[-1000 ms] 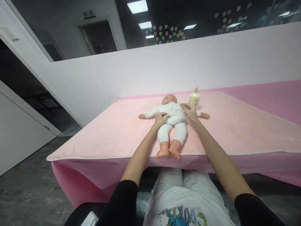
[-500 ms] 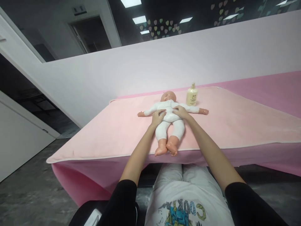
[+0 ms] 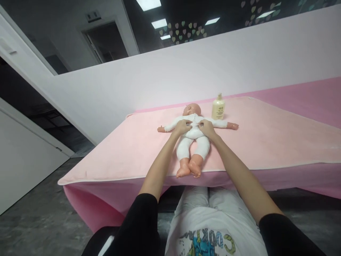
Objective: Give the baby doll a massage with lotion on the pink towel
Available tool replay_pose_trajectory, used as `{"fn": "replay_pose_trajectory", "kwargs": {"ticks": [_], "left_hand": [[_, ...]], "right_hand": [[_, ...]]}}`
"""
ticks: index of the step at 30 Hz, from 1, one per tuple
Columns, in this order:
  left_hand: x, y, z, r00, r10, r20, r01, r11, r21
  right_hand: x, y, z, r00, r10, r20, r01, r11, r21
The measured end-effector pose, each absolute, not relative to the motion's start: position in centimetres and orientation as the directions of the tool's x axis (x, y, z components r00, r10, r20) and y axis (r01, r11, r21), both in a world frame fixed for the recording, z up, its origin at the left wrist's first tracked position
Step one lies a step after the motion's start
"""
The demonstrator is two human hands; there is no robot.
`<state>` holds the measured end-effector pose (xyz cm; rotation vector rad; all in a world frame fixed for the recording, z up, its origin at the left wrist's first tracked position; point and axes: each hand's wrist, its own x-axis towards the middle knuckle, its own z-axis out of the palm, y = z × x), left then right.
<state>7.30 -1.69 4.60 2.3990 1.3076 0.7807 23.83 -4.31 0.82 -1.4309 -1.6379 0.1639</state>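
A baby doll (image 3: 193, 140) in a white suit lies on its back on the pink towel (image 3: 138, 142), head away from me, arms spread, bare feet at the near edge. My left hand (image 3: 182, 126) lies on the doll's chest from the left, fingers stretched flat. From the right, my right hand (image 3: 206, 127) rests on the chest, fingers flat too. The fingertips of both hands nearly meet at the middle of the chest. Neither hand holds anything.
A cream pump bottle (image 3: 218, 107) stands upright behind the doll's right-side arm. The towel covers a table draped in darker pink cloth (image 3: 306, 96). A white wall runs behind it. Grey floor and a doorway lie to the left.
Both hands slid inward and up on the doll's torso, from its sides to the middle of the chest. The doll has stayed in place.
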Motion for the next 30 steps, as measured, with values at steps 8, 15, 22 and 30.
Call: {"fn": "replay_pose_trajectory", "kwargs": {"ticks": [8, 15, 22, 30], "left_hand": [[6.7, -1.2, 2.5, 0.224, 0.904, 0.363, 0.52, -0.426, 0.74], [7.1, -2.1, 2.5, 0.327, 0.825, 0.462, 0.651, -0.55, 0.523], [8.3, -3.2, 5.0, 0.534, 0.734, 0.419, 0.822, -0.568, -0.052], [10.2, -0.2, 5.2, 0.246, 0.898, 0.366, 0.911, -0.343, 0.23]], "right_hand": [[22.5, -3.7, 3.8, 0.22, 0.625, 0.749, 0.646, 0.482, -0.591], [22.6, -1.8, 1.5, 0.132, 0.897, 0.422, 0.715, 0.209, -0.667], [22.4, -1.2, 2.2, 0.191, 0.906, 0.377, 0.798, 0.08, -0.597], [22.2, -2.4, 2.4, 0.136, 0.923, 0.36, 0.83, 0.092, -0.55]]}}
